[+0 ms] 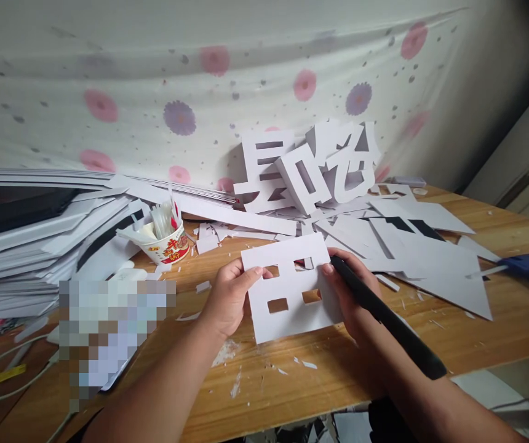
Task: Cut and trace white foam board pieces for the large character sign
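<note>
A white foam board piece point(291, 280) with several rectangular cut-outs is held up over the table, slightly tilted. My left hand point(232, 292) is closed on its left edge, thumb on the front face and a fingertip showing through a cut-out. My right hand point(352, 286) pinches the right edge, thumb in front. A long black tool point(384, 314), slim like a cutter handle, also rests in my right hand and points back along the forearm. I cannot make out a blade on it. Wood shows through the cut-outs.
White cut-out characters point(269, 172) are piled against the flowered curtain point(246, 80). Board offcuts point(430, 258) lie at right, near a blue glue gun point(527, 271). At left are stacked sheets point(43, 246), a paper bowl point(165, 245) with sticks inside, and a cable point(10, 397). Scraps dot the wooden table point(200, 394).
</note>
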A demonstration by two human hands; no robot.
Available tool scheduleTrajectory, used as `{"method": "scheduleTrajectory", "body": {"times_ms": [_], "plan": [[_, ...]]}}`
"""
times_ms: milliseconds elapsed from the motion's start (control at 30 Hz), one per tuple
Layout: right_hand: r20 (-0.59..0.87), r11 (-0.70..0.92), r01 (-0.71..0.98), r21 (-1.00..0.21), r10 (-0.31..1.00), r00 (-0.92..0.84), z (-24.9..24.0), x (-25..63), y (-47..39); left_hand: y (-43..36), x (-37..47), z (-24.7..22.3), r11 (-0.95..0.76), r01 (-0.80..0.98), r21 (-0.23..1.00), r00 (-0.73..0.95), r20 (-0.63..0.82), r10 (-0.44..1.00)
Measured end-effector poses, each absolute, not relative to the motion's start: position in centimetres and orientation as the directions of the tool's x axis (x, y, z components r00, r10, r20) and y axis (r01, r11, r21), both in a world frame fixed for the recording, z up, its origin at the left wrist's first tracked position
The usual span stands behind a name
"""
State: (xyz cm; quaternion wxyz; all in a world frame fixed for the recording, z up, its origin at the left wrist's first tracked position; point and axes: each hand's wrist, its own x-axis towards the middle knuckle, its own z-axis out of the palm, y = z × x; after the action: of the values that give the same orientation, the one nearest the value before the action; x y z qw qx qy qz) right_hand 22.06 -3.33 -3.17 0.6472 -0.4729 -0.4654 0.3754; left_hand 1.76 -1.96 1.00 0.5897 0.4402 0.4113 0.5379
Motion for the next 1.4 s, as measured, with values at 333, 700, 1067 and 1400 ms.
{"method": "scheduleTrajectory", "body": {"times_ms": [333, 700, 1067, 1400], "plan": [[0.514, 0.434, 0.291, -0.853, 0.797, 0.319, -2.1, 21.7, -3.9, -1.9, 1.7, 0.1, 0.024, -0.331, 0.943, 0.095, 0.009, 0.995], [0.452, 0.425, 0.157, -0.892, 0.85, 0.269, -2.5, 22.3, -3.2, -3.4, 2.1, 1.8, 0.263, -0.427, 0.865, 0.28, -0.15, 0.948], [0.554, 0.639, -0.028, -0.769, 0.686, 0.471, 0.0, 21.7, -5.3, -3.8, 3.2, 0.7, 0.134, -0.607, 0.783, 0.143, -0.058, 0.988], [0.508, 0.583, -0.266, -0.768, 0.807, 0.301, 0.4, 21.3, -4.7, -4.4, 2.4, 1.2, 0.284, -0.522, 0.804, 0.44, -0.031, 0.897]]}}
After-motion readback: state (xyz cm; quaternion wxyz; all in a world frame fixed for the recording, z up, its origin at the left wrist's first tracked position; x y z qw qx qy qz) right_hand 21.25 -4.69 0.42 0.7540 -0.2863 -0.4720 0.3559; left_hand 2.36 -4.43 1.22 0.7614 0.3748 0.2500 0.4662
